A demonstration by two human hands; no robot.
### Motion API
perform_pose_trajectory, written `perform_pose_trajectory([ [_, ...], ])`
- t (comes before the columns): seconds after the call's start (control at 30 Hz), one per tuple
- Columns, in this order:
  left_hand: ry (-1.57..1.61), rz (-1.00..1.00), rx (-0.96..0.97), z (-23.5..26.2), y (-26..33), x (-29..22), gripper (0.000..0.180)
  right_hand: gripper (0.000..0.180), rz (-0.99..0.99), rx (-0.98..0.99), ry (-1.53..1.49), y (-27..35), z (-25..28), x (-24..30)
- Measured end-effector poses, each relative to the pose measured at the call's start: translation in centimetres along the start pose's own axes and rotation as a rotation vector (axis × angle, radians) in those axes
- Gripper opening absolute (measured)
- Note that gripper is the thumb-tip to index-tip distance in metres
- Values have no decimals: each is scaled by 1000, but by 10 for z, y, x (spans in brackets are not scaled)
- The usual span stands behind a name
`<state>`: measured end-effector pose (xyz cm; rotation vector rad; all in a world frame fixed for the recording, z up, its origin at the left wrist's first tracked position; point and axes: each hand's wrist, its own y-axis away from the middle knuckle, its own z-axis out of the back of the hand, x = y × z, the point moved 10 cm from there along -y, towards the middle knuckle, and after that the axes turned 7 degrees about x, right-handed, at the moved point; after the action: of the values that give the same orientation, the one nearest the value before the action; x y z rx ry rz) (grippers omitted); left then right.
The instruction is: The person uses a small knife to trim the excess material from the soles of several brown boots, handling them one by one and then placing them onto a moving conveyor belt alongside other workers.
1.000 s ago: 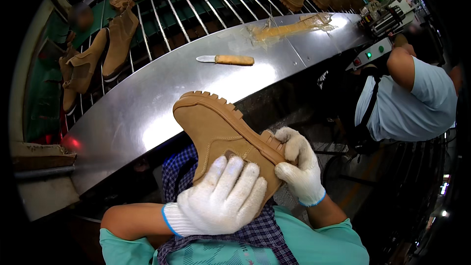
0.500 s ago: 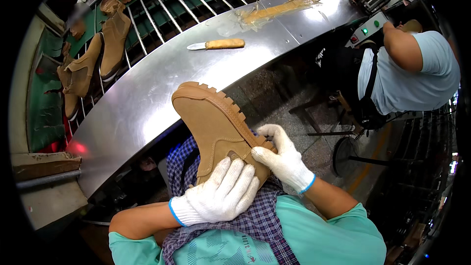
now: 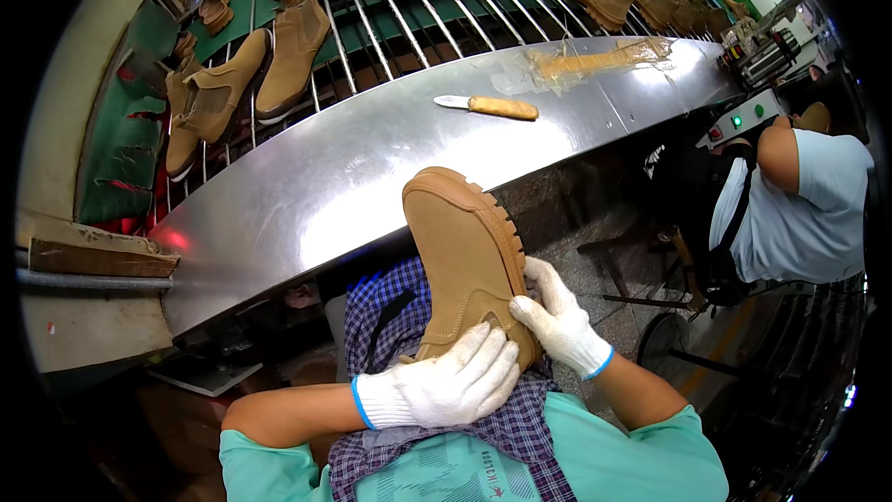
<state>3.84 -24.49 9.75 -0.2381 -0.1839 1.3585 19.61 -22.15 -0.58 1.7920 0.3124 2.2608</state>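
Note:
A tan boot (image 3: 460, 242) with a chunky lugged sole lies on its side across my lap, its toe pointing away from me. My left hand (image 3: 446, 386), in a white knit glove with a blue cuff, lies over the upper near the ankle, fingers pressed together on it. My right hand (image 3: 562, 323), gloved alike, grips the boot at the heel side. Its thumb rests on the upper and its fingers reach around the sole edge. The shaft is partly hidden under my left hand. Beyond the toe, a short knife (image 3: 502, 108) with a wooden handle lies on the metal table.
The curved metal table (image 3: 251, 223) runs in front of me, tape (image 3: 604, 60) stuck to its far part. Behind it, a roller conveyor (image 3: 400, 23) carries several tan boots (image 3: 293, 56). At right sits a co-worker (image 3: 794, 204) beside a control box (image 3: 739, 121) with a lit green button.
My view has shifted, so the table, knife and conveyor appear farther right and lower. The boot's toe has turned slightly more straight ahead. Both hands keep hold of the boot.

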Motion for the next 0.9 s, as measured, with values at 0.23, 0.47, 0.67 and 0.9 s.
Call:
perform_pose_trajectory([
  [0.23,-84,-26,-37,-12,3,-5,36,71,-99,108,-254,-30,-12,-19],
  [0.47,-60,-31,-54,-16,3,-4,36,76,14,32,-91,-67,0,19],
  [0.67,-46,-53,-20,-11,5,-5,37,74,33,86,-145,-117,2,30],
  [0.9,-42,-48,31,7,7,-1,37,70,179,281,170,-149,-12,89],
])
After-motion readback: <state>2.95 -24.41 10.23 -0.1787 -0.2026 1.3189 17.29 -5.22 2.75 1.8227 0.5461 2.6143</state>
